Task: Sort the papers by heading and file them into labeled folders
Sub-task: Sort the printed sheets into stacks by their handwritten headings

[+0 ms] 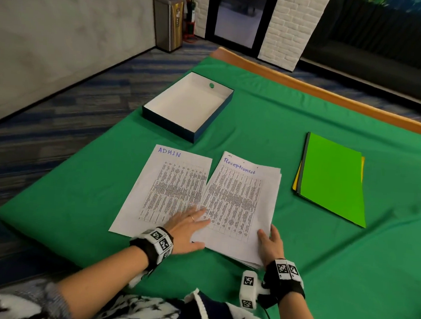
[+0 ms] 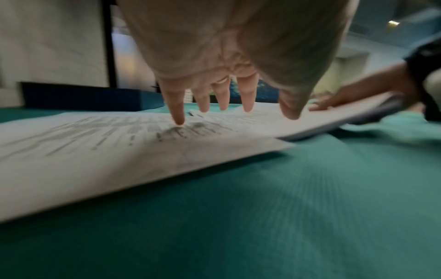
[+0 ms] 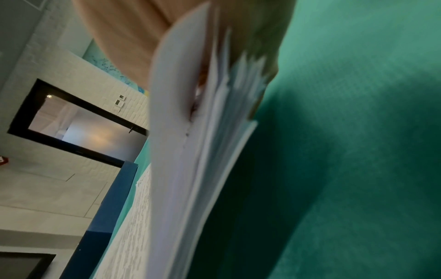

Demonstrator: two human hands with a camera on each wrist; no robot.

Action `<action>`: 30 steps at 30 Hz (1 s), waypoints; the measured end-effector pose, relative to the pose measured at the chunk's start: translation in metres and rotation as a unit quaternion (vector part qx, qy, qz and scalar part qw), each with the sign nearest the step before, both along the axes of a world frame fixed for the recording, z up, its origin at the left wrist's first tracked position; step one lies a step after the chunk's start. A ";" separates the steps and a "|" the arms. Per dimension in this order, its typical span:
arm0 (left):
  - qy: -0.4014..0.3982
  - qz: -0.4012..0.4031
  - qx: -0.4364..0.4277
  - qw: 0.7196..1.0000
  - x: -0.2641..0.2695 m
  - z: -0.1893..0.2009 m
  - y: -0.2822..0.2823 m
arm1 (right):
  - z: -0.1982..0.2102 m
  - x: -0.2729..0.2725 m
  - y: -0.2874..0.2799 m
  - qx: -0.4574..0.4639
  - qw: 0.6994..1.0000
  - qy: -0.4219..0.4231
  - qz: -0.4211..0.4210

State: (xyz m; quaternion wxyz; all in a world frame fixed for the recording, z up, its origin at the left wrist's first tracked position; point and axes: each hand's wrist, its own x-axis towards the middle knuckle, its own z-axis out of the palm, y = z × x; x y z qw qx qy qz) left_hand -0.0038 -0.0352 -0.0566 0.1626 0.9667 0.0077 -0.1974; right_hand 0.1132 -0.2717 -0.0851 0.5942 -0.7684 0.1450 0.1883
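Observation:
A single printed sheet headed ADMIN [image 1: 163, 191] lies on the green cloth. Beside it on the right is a stack of printed papers with Receptionist [image 1: 241, 203] on top. My left hand [image 1: 190, 226] lies flat with straight, spread fingers [image 2: 177, 117], pressing on the ADMIN sheet [image 2: 95, 147] and the stack's left edge. My right hand [image 1: 270, 244] grips the stack's near right corner, thumb on top and fingers at the edge. In the right wrist view the stack's edges [image 3: 210, 141] fan out, lifted a little off the cloth. Green and yellow folders [image 1: 331, 181] lie stacked at the right.
An open dark blue box with a white inside [image 1: 172, 130] stands behind the papers at the far left. The table's wooden edge [image 1: 307, 89] runs along the back. Green cloth [image 1: 255, 127] shows between the box, the papers and the folders.

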 end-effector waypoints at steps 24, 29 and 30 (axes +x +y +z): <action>-0.004 0.183 -0.007 0.983 0.050 -0.002 -0.025 | -0.015 0.001 -0.011 0.012 0.998 0.056 0.023; -0.011 0.232 -0.028 0.972 0.060 -0.003 -0.029 | -0.016 0.000 -0.012 -0.015 0.999 0.021 0.031; -0.022 0.236 -0.036 0.971 0.059 -0.004 -0.031 | -0.016 0.000 -0.012 -0.017 0.999 0.018 0.032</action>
